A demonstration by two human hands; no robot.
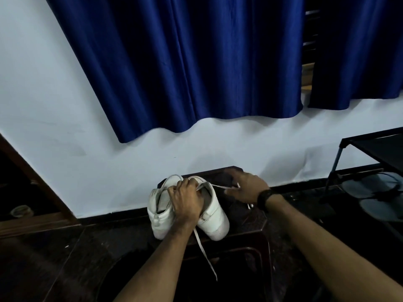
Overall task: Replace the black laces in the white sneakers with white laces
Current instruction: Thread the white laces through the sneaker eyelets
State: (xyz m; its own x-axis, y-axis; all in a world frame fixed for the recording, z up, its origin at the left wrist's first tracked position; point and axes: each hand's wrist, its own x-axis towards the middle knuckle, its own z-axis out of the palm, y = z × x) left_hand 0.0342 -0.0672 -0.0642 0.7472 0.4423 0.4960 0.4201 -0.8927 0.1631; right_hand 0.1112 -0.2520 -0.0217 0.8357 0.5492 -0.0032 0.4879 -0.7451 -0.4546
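While left hand (185, 199) grips sneakers (214, 216) | right hand (246, 186) pinches white lace (220, 186) | rack (370, 149) right

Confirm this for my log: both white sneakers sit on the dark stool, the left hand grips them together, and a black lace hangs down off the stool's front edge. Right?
Not quite. In the head view the lace hanging off the stool is white, not black. The rest holds: the left hand grips both white sneakers together.
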